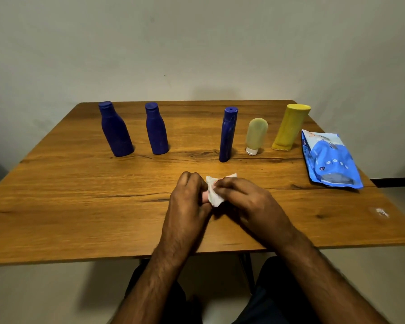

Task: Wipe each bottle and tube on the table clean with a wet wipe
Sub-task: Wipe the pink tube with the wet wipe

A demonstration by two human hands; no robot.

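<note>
Both hands are together above the middle of the brown wooden desk: the left hand and the right hand pinch a small crumpled white wet wipe between their curled fingers. A little pink shows under the wipe; I cannot tell what it is.

The things to clean stand in a row further back, well apart from the hands: two dark blue plastic bottles, a slim dark blue tube, a small pale yellow-green tube on its white cap and a yellow tube. A blue wipe packet lies at the right.

I judge the wipe soft, thin and limp, so it is better spread over the fingers. The plastic bottles look light and smooth, probably slippery when wet; the slim tubes may tip easily, so one hand should hold the body in the middle.
</note>
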